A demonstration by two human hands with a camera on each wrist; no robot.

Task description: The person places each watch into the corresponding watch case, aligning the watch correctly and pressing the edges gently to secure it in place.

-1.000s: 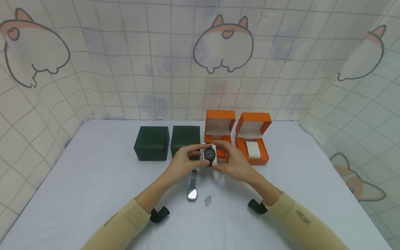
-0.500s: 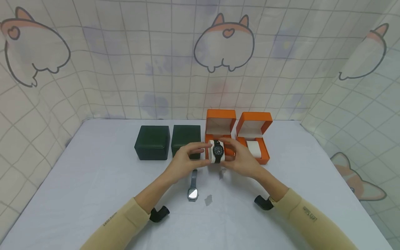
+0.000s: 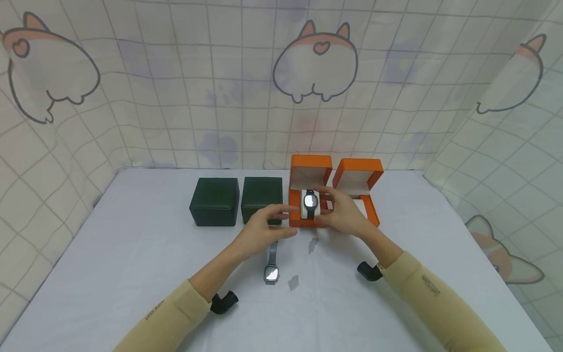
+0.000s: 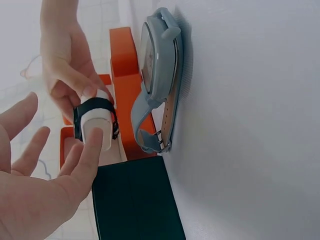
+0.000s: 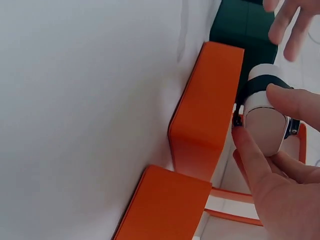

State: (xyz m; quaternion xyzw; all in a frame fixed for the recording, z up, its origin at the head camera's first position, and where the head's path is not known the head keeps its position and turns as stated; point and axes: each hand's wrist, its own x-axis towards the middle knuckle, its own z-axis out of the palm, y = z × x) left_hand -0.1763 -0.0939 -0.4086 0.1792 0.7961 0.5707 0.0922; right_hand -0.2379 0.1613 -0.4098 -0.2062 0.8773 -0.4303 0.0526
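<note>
My right hand (image 3: 345, 214) pinches a white watch cushion (image 5: 266, 132), thumb on one side and fingers on the other. A black-strapped watch (image 3: 311, 201) is wrapped round this cushion, its dial facing up. Both overlap the base of the left orange watch box (image 3: 294, 216) in the head view; its lid stands up. My left hand (image 3: 261, 230) is apart from the cushion on its left, fingers extended and holding nothing. Just below it a second watch (image 3: 271, 274) with a blue-grey strap lies on the table, its case towards me; the left wrist view shows its buckle fastened.
Another open orange box (image 3: 372, 213) stands to the right, its white cushion partly behind my right hand. Two closed dark green boxes (image 3: 214, 200) are on the left. Grey patches (image 3: 293, 282) mark the white cloth (image 3: 145, 254). A patterned curtain (image 3: 246, 88) hangs behind.
The cushion with the black watch has moved right and away from me to the left orange box. My left hand has let go of it; my right hand still holds it.
</note>
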